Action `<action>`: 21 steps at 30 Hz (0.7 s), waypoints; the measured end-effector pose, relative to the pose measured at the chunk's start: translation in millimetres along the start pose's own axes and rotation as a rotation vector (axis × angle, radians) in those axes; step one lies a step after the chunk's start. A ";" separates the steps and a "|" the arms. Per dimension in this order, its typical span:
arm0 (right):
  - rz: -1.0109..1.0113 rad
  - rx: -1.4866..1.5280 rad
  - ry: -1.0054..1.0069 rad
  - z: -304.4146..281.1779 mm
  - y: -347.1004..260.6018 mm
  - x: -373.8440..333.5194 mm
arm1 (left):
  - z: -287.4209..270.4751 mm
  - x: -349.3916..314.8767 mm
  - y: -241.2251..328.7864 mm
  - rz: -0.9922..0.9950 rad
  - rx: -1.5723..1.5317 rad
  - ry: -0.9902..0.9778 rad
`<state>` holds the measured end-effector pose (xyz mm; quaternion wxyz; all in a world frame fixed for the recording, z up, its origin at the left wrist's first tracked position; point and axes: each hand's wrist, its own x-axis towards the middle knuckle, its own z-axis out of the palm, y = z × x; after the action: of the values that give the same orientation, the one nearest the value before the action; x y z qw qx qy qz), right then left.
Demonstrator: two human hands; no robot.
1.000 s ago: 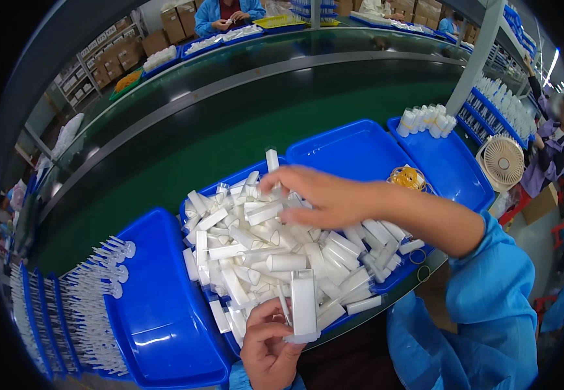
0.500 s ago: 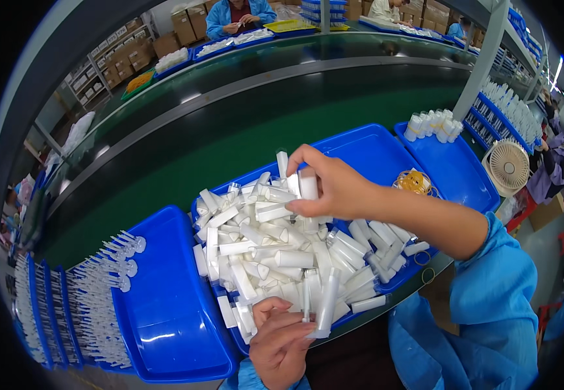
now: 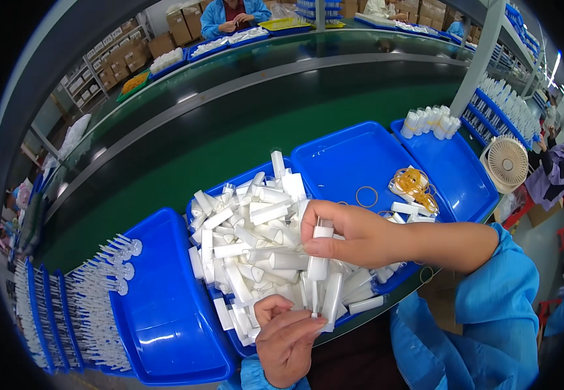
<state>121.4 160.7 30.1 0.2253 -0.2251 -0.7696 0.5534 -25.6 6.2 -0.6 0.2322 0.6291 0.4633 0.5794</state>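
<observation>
In the lower middle, my left hand (image 3: pixel 286 341) is closed, pinching the foot of a thin upright translucent plastic stem (image 3: pixel 314 300). Right above it, my right hand (image 3: pixel 344 235) grips a white tube with a clear end (image 3: pixel 318 266), held tilted with its lower end near the stem's top. Beneath and around both hands lies a heap of white tubes in clear sleeves (image 3: pixel 249 244), filling a blue tray. One larger clear-sleeved white tube (image 3: pixel 331 296) stands beside the stem; whether my left fingers touch it I cannot tell.
A blue tray (image 3: pixel 165 325) and racks of thin stemmed parts (image 3: pixel 93 305) stand at left. Rubber bands (image 3: pixel 413 187) lie in the tray at right. Beyond them are bundled white tubes (image 3: pixel 430 122) and a small fan (image 3: pixel 508 164). A green conveyor (image 3: pixel 230 136) runs behind; people work across it.
My right hand has come from the far side of the heap toward my left hand, carrying a white tube. My left hand stays nearly in place, still pinching the stem.
</observation>
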 end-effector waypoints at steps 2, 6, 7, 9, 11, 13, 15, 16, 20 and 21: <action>-0.040 -0.076 -0.039 -6.3 -4.7 -4.8 | 0.2 -0.8 -4.6 0.023 0.009 -0.018; 0.175 0.099 -0.141 -10.3 -27.1 -10.9 | -6.0 -8.3 -1.5 0.076 0.131 -0.077; 0.183 0.117 -0.151 -10.7 -26.8 -12.5 | -6.0 -7.5 -1.1 0.077 0.139 -0.086; 0.066 -0.003 -0.142 -10.9 -24.2 -15.1 | -6.0 -5.4 -0.6 0.077 0.158 -0.101; 0.072 0.043 -0.165 -11.3 -24.0 -15.4 | -4.9 -9.1 -3.2 0.140 0.151 -0.082; 0.208 0.256 -0.209 -11.8 -25.6 -15.6 | -4.9 -10.5 -7.3 0.159 0.152 -0.092; 0.134 0.078 -0.169 -10.0 -25.4 -16.3 | -7.0 -10.5 -10.6 0.133 0.166 -0.125; 0.097 -0.011 -0.149 -8.4 -24.6 -16.8 | -7.1 -10.8 -11.0 0.141 0.163 -0.117; 0.090 0.181 -0.169 3.9 -22.2 -18.0 | -7.0 -14.2 -8.6 0.161 0.164 -0.067; -0.054 0.033 -0.134 7.3 -19.2 -18.6 | -6.3 -14.3 -9.0 0.165 0.160 -0.053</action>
<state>130.1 138.6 44.4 0.1915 -0.1629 -0.7797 0.5735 -33.0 -3.3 -14.1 0.1450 0.6968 0.4485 0.5407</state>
